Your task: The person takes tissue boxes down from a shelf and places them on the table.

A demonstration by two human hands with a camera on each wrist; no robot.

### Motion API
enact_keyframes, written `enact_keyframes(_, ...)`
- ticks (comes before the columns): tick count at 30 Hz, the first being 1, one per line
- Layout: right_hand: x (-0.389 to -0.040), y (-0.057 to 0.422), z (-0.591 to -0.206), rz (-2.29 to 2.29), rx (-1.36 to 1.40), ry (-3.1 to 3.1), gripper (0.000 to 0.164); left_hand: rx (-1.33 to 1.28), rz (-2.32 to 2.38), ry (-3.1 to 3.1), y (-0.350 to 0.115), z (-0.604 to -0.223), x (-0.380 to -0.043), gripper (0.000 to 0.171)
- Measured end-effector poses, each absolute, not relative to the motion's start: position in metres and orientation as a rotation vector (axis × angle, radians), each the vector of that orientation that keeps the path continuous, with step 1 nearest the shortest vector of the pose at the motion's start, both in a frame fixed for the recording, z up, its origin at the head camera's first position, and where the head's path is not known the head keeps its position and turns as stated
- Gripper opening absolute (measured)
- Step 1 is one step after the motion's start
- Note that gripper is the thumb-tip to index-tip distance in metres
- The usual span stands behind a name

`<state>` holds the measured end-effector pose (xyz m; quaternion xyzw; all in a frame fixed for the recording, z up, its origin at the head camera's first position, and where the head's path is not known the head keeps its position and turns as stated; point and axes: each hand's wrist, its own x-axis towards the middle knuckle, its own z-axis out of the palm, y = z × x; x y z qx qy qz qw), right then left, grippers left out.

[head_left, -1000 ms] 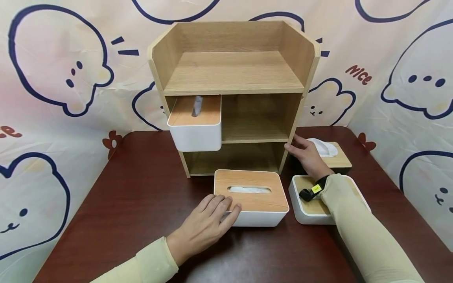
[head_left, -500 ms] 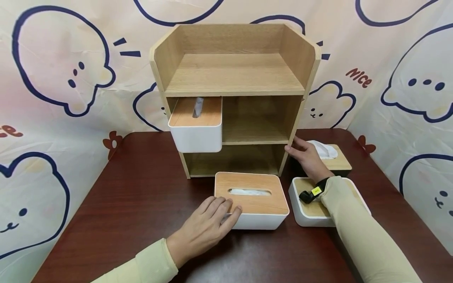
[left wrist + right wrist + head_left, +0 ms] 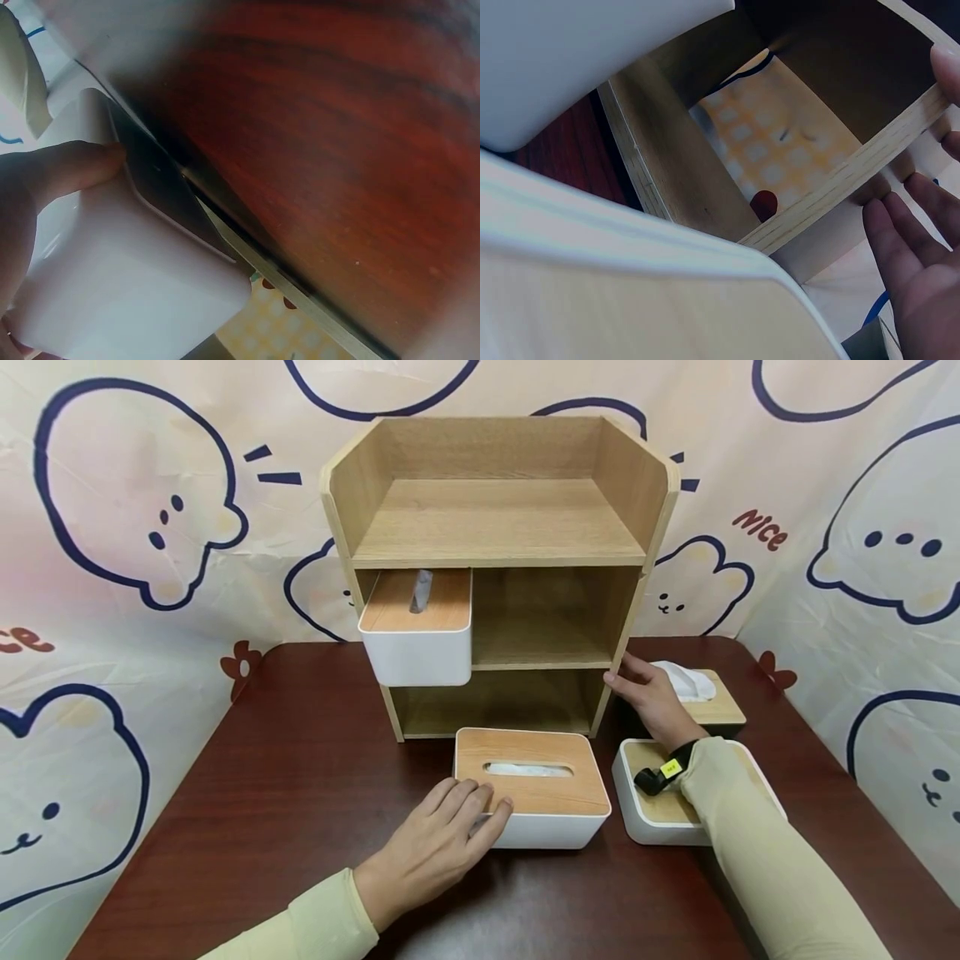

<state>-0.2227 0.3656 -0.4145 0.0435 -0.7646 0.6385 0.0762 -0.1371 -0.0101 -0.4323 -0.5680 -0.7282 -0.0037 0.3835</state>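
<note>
My left hand [image 3: 431, 839] grips the near left corner of a white tissue box [image 3: 551, 831] with a wooden lid. Its fingers lie over the lid's edge; the thumb, hidden in the head view, presses the box's white side [image 3: 135, 277] in the left wrist view. The box stands on the table before a wooden shelf [image 3: 495, 522]. My right hand [image 3: 660, 702] holds the shelf's right side panel, with the thumb at the front edge and the fingertips [image 3: 877, 214] against the outer face. Another white tissue box [image 3: 416, 656] juts out of the middle shelf's left side.
A white box [image 3: 663, 833] with a recessed light wooden top lies beneath my right wrist. Behind it stands a dark tissue box [image 3: 723, 697] with a wooden lid and white tissue showing. The dark red table [image 3: 285, 760] is bounded by printed cloth walls [image 3: 292, 602].
The head view has tipped up slightly, so everything sits a little lower. Both hands keep their places on the tissue box and the shelf.
</note>
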Motion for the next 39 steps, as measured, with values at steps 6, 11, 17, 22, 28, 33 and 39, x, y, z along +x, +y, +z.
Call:
enact_keyframes(6, -0.2220, 0.3649, -0.4130, 1.914, 0.114, -2.300, 0.063, -1.452, 0.005, -1.862, -0.0103, -0.4324, -0.1378, 0.036)
enact_keyframes(11, -0.2227, 0.3661, -0.4132, 1.929, 0.118, -2.285, 0.063, -1.457, 0.003, -1.865, -0.0105, -0.4312, -0.1398, 0.036)
enact_keyframes(17, -0.2229, 0.3668, -0.4128, 1.917, 0.126, -2.296, 0.063, -1.452, 0.004, -1.832, -0.0101, -0.4311, -0.1430, 0.035)
enact_keyframes(22, -0.2219, 0.3648, -0.4116, 1.903, 0.084, -2.330, 0.067, -1.451, 0.044, -1.796, -0.0104, -0.4310, -0.1420, 0.033)
enact_keyframes(28, -0.2223, 0.3647, -0.4108, 1.906, 0.068, -2.333, 0.069, -1.449, 0.082, -1.778, -0.0111, -0.4318, -0.1426, 0.032)
enact_keyframes(33, -0.2223, 0.3655, -0.4117, 1.899, 0.077, -2.342, 0.069, -1.452, 0.105, -1.784, -0.0121, -0.4328, -0.1430, 0.031)
enact_keyframes(39, -0.2231, 0.3642, -0.4120, 1.922, 0.084, -2.315, 0.069, -1.462, 0.113, -1.776, -0.0129, -0.4322, -0.1416, 0.030)
